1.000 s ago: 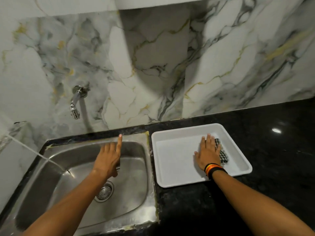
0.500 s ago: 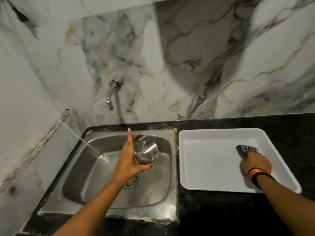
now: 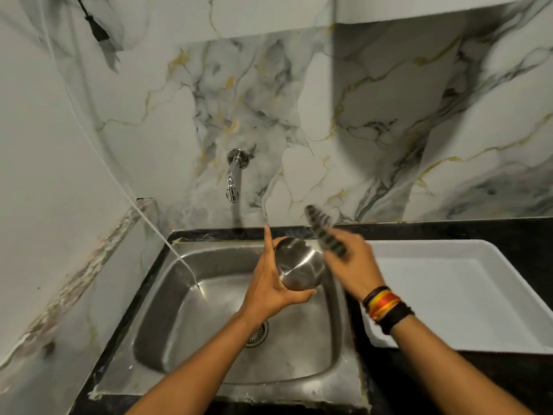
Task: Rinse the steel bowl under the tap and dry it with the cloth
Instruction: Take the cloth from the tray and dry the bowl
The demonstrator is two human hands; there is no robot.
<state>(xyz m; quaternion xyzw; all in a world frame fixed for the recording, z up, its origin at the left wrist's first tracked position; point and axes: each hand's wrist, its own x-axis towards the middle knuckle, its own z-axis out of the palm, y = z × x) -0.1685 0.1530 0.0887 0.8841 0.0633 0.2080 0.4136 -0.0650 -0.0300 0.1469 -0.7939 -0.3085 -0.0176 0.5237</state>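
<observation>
Near edge: square stainless steel sink basin (image 3: 185, 319) set in the black stone counter (image 3: 449, 381), round drain partly hidden under the left forearm. Left hand (image 3: 269, 287) over the sink middle, wrapped around the small round polished steel bowl (image 3: 300, 264): thumb under its lower side, palm on the left wall, index finger pointing straight up past the rim. Bowl is tilted on its side, clear of the basin. Right hand (image 3: 353, 266), woven bands at the wrist, just right of the bowl, fingers closed on the dark checked cloth (image 3: 324, 235); cloth blurred, its free end sticking up and left, close to the bowl; contact unclear. White rectangular plastic tray (image 3: 466, 298) to the right on the counter. Further back, chrome wall tap (image 3: 234, 179) on marble-pattern wall; no water visibly running.

Handling, judged: bowl light, rigid, not fragile, but smooth and slippery if wet, so a wrap-around hold with rim pinch suits. Cloth soft, limp; bunch it in the palm to wipe.
</observation>
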